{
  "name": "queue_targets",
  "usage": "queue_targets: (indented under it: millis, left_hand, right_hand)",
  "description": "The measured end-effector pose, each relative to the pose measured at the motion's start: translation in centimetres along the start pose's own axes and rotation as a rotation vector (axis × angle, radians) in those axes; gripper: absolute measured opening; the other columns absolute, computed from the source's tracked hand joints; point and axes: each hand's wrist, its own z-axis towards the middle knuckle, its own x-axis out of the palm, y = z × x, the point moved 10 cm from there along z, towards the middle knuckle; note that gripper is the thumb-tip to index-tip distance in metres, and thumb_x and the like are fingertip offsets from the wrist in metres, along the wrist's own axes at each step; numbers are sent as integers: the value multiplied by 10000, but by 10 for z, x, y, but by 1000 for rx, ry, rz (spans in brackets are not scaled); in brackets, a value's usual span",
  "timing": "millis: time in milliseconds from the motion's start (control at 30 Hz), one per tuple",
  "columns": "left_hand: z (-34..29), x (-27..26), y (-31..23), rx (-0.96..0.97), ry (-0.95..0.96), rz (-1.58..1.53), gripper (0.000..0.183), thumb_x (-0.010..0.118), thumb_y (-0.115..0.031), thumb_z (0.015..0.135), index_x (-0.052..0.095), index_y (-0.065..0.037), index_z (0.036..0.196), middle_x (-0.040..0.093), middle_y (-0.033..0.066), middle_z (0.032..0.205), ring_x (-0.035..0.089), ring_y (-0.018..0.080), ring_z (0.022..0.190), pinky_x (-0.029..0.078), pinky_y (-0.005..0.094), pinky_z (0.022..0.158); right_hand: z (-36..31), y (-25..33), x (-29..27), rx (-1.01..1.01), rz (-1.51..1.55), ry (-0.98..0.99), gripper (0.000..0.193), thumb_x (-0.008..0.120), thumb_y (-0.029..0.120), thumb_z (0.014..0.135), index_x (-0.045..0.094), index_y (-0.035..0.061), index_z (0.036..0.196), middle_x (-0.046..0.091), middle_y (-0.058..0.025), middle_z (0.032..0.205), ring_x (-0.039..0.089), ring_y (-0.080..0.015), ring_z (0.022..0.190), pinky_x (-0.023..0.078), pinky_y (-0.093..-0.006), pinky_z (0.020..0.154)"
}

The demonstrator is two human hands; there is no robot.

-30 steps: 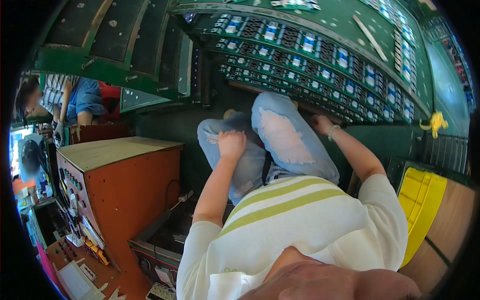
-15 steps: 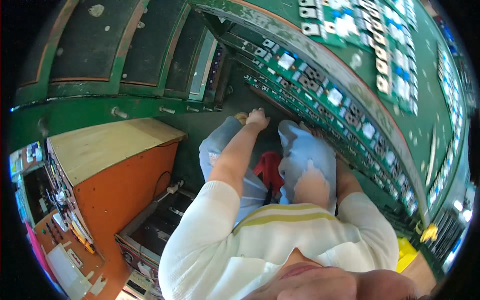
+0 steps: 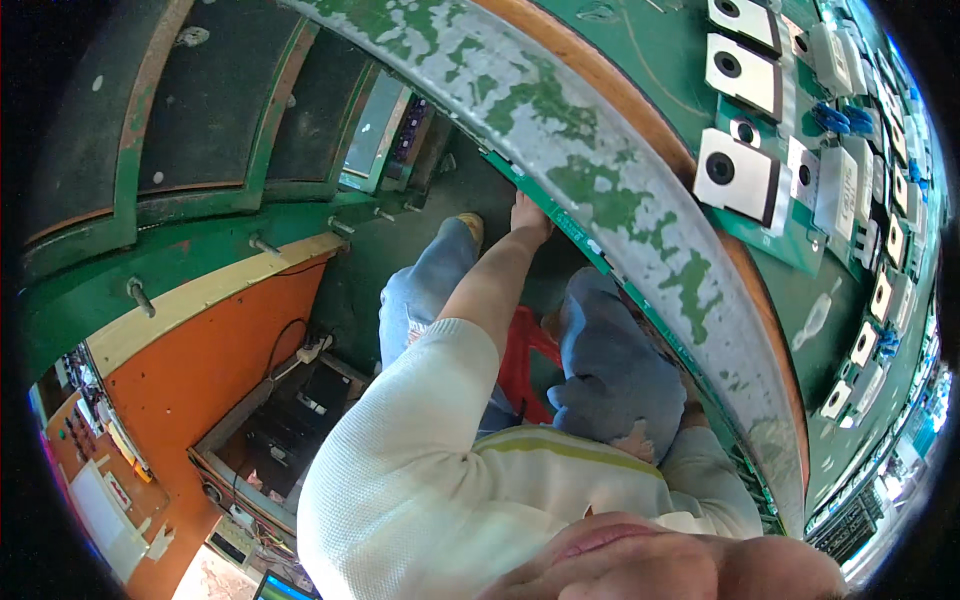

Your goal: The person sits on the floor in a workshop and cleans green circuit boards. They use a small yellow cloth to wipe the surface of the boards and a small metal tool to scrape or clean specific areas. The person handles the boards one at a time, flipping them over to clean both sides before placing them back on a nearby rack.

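Note:
My left arm reaches forward and down past my knee. My left hand (image 3: 530,213) is at the edge of a long green circuit board (image 3: 566,222), just below the worn metal edge of the green table (image 3: 640,215). Its fingers are mostly hidden there, so I cannot see whether they grip the board. Under the same table edge, my right forearm (image 3: 694,402) drops out of sight on the right, and the hand itself is hidden.
Circuit boards with white and silver parts (image 3: 738,170) stand on the tabletop at right. A red stool (image 3: 525,365) is between my legs. Bolts (image 3: 140,297) stick out of a green frame (image 3: 90,265) at left, above an orange cabinet (image 3: 215,360). An open box (image 3: 270,430) holds dark parts.
My head has come closer to the table edge, which now covers most of the lower boards. My left hand has moved from above my knee to the board edge.

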Motion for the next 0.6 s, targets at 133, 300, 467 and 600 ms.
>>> queue_targets:
  millis: [133,300,467,600]
  left_hand:
    - [0,10,40,-532,-172,-921,720,705,-292,756,383,-157,1386,297,137,1465,365,344,1288,430,437,974]
    - [1,-20,25,-234,-89,-22,882,782,-251,685,291,-123,1406,308,124,1445,447,348,1190,451,434,952]
    - [20,2,61,-260,-198,-454,667,685,-309,783,352,-106,1324,455,166,1277,506,354,1111,466,446,907]
    - [40,27,65,-530,-261,-1639,437,427,-417,931,413,-67,1193,530,167,1101,568,332,983,476,470,800]
  right_hand:
    - [-4,3,-2,-27,-4,2,376,584,160,848,552,71,1212,619,-181,1061,595,-330,1013,499,-429,844]
    - [-9,1,0,-29,2,-12,388,585,163,849,543,73,1225,616,-181,1071,593,-329,1019,499,-430,846]
    - [-6,1,-3,-63,-11,-7,401,586,165,850,534,76,1237,613,-180,1080,592,-327,1026,499,-430,849]
    - [-16,5,-3,-28,5,-16,411,588,167,851,527,78,1247,611,-180,1088,591,-325,1030,499,-431,851]
